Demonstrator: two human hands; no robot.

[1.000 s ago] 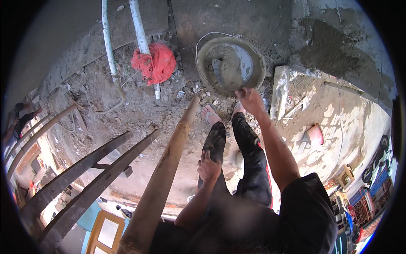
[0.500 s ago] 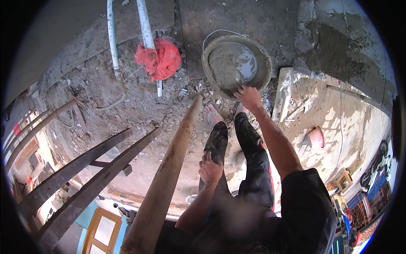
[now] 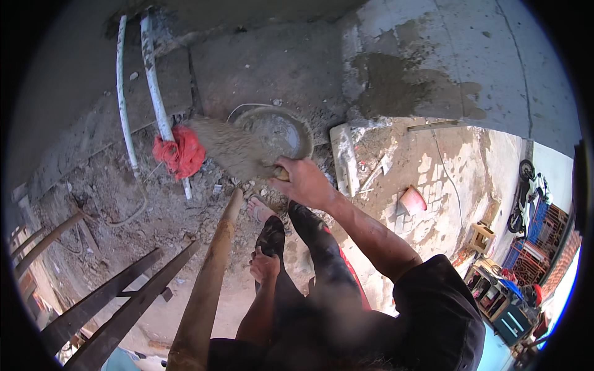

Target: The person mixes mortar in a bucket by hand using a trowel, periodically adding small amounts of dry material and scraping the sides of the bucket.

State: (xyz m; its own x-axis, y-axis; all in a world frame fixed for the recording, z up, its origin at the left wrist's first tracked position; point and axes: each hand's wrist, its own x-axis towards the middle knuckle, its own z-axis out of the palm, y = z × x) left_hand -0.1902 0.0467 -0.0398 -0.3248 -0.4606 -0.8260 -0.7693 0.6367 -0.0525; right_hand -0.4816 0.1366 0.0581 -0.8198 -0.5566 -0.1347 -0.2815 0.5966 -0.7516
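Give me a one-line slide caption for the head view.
Right hand lifts a trowel loaded with wet mortar beside a mortar pan; left hand rests on the knee.

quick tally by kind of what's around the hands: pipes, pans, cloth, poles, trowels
white pipes: 2
mortar pan: 1
red cloth: 1
wooden pole: 1
trowel loaded with mortar, in the right hand: 1
total: 6

Sunlit rubble floor (image 3: 111,204), grey plastered wall (image 3: 470,43), white pipes (image 3: 154,86).
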